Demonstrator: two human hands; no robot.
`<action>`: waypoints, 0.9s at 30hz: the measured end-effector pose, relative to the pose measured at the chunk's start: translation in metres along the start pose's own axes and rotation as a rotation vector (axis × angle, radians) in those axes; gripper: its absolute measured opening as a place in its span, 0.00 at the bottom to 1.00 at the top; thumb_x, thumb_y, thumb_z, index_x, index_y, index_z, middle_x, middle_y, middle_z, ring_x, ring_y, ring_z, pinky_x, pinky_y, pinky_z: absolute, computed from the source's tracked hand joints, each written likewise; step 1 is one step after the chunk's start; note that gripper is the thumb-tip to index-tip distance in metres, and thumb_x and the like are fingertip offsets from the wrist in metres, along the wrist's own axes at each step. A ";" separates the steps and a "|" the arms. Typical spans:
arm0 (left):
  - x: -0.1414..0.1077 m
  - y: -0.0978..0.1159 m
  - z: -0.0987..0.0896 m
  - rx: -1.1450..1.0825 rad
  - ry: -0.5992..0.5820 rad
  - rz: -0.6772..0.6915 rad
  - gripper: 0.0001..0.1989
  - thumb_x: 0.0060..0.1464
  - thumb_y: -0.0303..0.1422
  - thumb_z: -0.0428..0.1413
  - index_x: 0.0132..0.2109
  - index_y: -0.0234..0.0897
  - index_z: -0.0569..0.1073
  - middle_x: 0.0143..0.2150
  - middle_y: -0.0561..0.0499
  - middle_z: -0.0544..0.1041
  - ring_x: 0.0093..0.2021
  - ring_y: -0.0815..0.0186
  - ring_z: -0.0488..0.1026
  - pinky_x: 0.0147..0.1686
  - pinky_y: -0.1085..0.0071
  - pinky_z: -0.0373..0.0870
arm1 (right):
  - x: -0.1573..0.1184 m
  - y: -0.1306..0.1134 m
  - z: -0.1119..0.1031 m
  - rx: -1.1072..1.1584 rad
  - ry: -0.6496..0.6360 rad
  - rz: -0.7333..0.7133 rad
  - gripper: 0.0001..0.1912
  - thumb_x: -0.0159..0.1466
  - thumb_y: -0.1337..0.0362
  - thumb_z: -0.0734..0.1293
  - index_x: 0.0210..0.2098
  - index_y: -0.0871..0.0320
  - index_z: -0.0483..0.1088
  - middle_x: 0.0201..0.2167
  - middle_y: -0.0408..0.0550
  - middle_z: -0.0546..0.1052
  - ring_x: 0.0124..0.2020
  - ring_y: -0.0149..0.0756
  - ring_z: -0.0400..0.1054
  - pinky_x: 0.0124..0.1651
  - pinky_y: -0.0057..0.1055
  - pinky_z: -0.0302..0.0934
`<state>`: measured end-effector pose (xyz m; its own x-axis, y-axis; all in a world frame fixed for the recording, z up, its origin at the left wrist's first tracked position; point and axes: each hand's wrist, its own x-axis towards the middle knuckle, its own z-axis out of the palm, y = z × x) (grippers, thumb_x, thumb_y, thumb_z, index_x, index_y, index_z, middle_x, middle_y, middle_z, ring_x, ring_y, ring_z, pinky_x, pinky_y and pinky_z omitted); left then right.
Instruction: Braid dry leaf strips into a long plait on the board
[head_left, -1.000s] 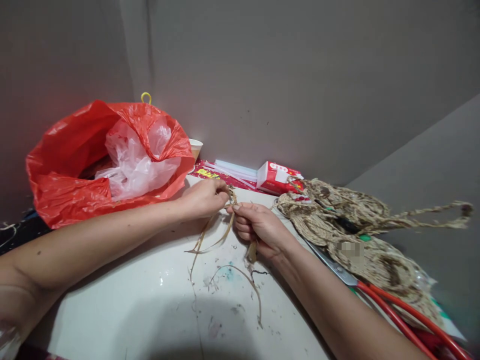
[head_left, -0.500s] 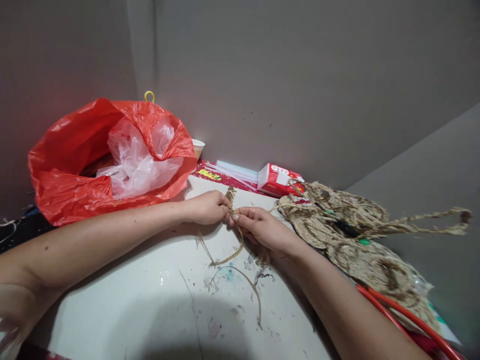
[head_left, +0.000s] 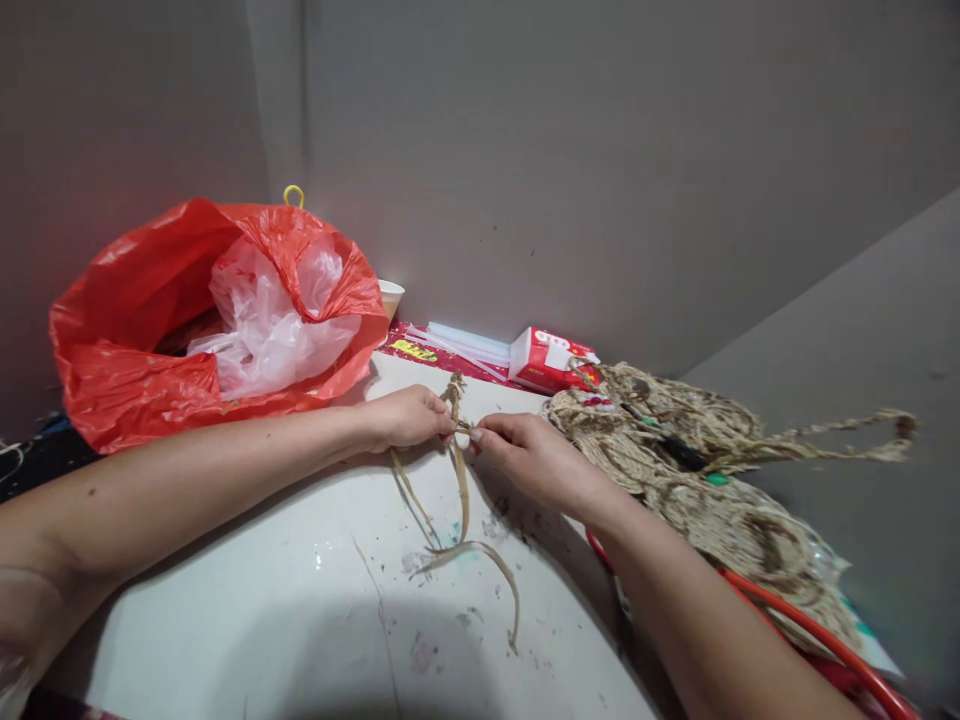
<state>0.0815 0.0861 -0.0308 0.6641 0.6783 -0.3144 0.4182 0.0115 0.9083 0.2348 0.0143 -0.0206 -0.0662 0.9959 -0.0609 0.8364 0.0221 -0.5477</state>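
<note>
My left hand (head_left: 414, 415) pinches the tan fibre strands (head_left: 463, 490) near the far part of the white board. Just to its right, my right hand (head_left: 525, 455) has thumb and fingertips closed on a short piece of the same fibre, with a small gap between the two hands. A twisted brown end (head_left: 454, 388) of the fibre stands up beyond my fingers. Loose strands hang toward me and curl on the stained white board (head_left: 300, 600).
A red plastic bag (head_left: 135, 380) holding clear plastic stands at the left, a paper cup (head_left: 391, 296) behind it. A red-and-white packet (head_left: 553, 360) and pale straws (head_left: 469, 343) lie at the back. Braided cord bundles (head_left: 735, 510) and a red tube (head_left: 817, 630) are at the right.
My hands have moved slightly apart, showing fibre stretched between them. The strands below hang straighter, where one curved to the right before. The view has shifted a little.
</note>
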 end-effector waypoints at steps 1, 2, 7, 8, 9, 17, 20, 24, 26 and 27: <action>0.001 -0.002 0.001 0.001 0.008 0.013 0.12 0.52 0.32 0.52 0.22 0.34 0.67 0.11 0.61 0.52 0.12 0.77 0.45 0.14 0.75 0.39 | -0.001 -0.002 0.000 0.038 0.003 0.017 0.15 0.59 0.60 0.56 0.23 0.60 0.68 0.17 0.41 0.64 0.22 0.31 0.57 0.26 0.27 0.50; 0.002 -0.003 0.002 -0.008 0.009 0.024 0.12 0.52 0.32 0.52 0.23 0.33 0.68 0.11 0.61 0.52 0.12 0.78 0.44 0.14 0.75 0.38 | -0.002 -0.004 0.001 0.086 0.004 0.024 0.15 0.60 0.60 0.56 0.23 0.59 0.67 0.17 0.40 0.63 0.21 0.31 0.56 0.26 0.27 0.50; 0.003 -0.006 0.005 -0.195 -0.019 -0.036 0.12 0.50 0.29 0.52 0.20 0.35 0.64 0.10 0.61 0.52 0.11 0.77 0.45 0.13 0.75 0.38 | -0.008 -0.015 0.019 0.070 0.003 -0.057 0.15 0.62 0.63 0.53 0.26 0.59 0.67 0.24 0.46 0.72 0.27 0.34 0.64 0.31 0.27 0.54; 0.002 -0.005 0.005 -0.247 -0.020 -0.061 0.13 0.50 0.29 0.52 0.19 0.35 0.61 0.11 0.60 0.53 0.11 0.78 0.45 0.13 0.75 0.38 | -0.009 -0.017 0.022 -0.003 0.012 -0.064 0.15 0.63 0.64 0.53 0.28 0.59 0.68 0.27 0.49 0.74 0.29 0.36 0.66 0.33 0.28 0.55; 0.001 -0.004 0.006 -0.297 -0.022 -0.083 0.14 0.50 0.28 0.53 0.19 0.36 0.59 0.11 0.60 0.53 0.11 0.78 0.45 0.13 0.75 0.37 | -0.010 -0.019 0.025 -0.087 0.023 -0.057 0.15 0.63 0.64 0.53 0.30 0.60 0.69 0.30 0.52 0.76 0.31 0.38 0.68 0.34 0.29 0.55; -0.006 0.004 0.007 -0.424 -0.039 -0.062 0.10 0.51 0.26 0.52 0.23 0.33 0.66 0.10 0.61 0.52 0.11 0.79 0.43 0.14 0.76 0.35 | -0.037 -0.046 0.016 -0.271 -0.217 -0.161 0.15 0.65 0.63 0.54 0.27 0.60 0.67 0.25 0.51 0.73 0.25 0.34 0.64 0.29 0.29 0.52; -0.006 0.007 0.005 -0.446 -0.041 -0.069 0.11 0.51 0.25 0.51 0.22 0.33 0.65 0.11 0.61 0.51 0.11 0.79 0.43 0.14 0.77 0.35 | -0.041 -0.046 -0.003 0.062 -0.576 -0.295 0.16 0.62 0.58 0.60 0.22 0.59 0.65 0.19 0.42 0.68 0.21 0.28 0.59 0.25 0.25 0.51; -0.005 0.007 0.002 -0.455 -0.074 -0.040 0.10 0.52 0.26 0.51 0.23 0.34 0.64 0.12 0.62 0.51 0.12 0.79 0.42 0.14 0.76 0.35 | -0.020 -0.019 -0.017 0.405 0.028 0.021 0.19 0.62 0.52 0.60 0.21 0.58 0.62 0.13 0.38 0.60 0.16 0.26 0.54 0.20 0.24 0.49; -0.004 0.004 0.002 -0.451 -0.101 -0.026 0.10 0.52 0.27 0.51 0.24 0.34 0.64 0.12 0.62 0.50 0.12 0.79 0.42 0.15 0.76 0.35 | -0.006 -0.006 -0.013 0.542 0.278 0.133 0.17 0.62 0.53 0.60 0.25 0.58 0.64 0.16 0.40 0.65 0.18 0.28 0.58 0.21 0.24 0.52; -0.004 0.002 0.003 -0.440 -0.109 -0.015 0.10 0.52 0.27 0.51 0.24 0.35 0.64 0.12 0.62 0.50 0.12 0.78 0.42 0.15 0.76 0.35 | -0.001 -0.002 -0.008 0.639 0.262 0.183 0.15 0.61 0.54 0.61 0.26 0.59 0.65 0.19 0.42 0.68 0.20 0.28 0.61 0.22 0.24 0.55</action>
<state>0.0817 0.0816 -0.0284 0.7312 0.5946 -0.3342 0.1404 0.3483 0.9268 0.2369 0.0141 -0.0128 0.2450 0.9687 -0.0396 0.3337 -0.1226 -0.9347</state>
